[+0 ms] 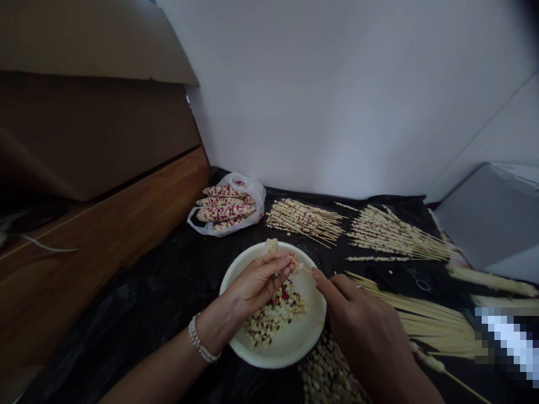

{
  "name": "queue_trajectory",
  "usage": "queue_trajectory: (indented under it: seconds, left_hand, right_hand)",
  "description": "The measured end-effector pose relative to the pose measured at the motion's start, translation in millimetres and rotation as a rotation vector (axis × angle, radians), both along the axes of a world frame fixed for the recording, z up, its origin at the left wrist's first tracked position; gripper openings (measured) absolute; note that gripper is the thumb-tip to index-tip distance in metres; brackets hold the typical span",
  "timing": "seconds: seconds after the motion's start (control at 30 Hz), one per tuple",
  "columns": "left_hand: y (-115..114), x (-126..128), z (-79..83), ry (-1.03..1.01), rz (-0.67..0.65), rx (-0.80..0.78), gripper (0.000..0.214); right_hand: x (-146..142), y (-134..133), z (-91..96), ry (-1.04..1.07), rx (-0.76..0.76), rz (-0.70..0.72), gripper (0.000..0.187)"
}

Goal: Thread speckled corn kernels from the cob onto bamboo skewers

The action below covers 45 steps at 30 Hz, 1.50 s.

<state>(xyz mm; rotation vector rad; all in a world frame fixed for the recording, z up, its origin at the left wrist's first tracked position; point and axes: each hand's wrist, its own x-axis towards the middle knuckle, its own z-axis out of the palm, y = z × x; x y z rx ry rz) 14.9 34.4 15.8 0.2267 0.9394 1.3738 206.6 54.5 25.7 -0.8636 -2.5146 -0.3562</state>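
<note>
Over a white bowl (309, 339) of loose corn kernels (275, 320), the left hand (256, 283) pinches at one end of a thin skewer (306, 270) held by the right hand (362, 317). Farther left, speckled corn cobs (225, 213) fill a plastic bag (257, 193); kernel-threaded skewers (379, 235) lie far right.

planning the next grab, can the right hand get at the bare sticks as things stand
Probably yes: the bare sticks lie right beside the right hand, with nothing seen blocking the way. It seems to be holding another stick, though, so its grip would likely need freeing first.
</note>
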Motion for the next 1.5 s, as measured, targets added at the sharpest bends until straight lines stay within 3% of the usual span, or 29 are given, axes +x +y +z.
queue_trajectory:
  seconds: [0.57,0.7,0.83,1.0,1.3,1.5]
  left_hand:
    - [-3,10,-0.6,-0.131,-0.103,-0.069,0.004]
    - [-1,10,-1.8,-0.178,-0.064,-0.060,0.002]
    - [2,3,-2.9,-0.208,-0.068,-0.039,0.011]
    - [2,-3,-4.5,-0.158,-0.121,-0.004,0.035]
    - [3,-1,-5.5,-0.171,-0.022,-0.005,0.020]
    - [3,-3,2.3,-0.177,0.015,-0.093,0.010]
  right_hand:
    - [-4,-3,-3.9,0.001,0.020,0.018,0.043]
    - [-3,0,-5.3,-0.004,-0.013,-0.009,0.039]
    - [0,5,-4.4,0.030,-0.002,-0.028,0.036]
    - [0,4,-4.2,0.042,-0.043,-0.028,0.037]
    - [-1,4,-5.7,0.046,-0.074,-0.011,0.037]
    - [0,4,-6.4,0.044,-0.068,0.000,0.038]
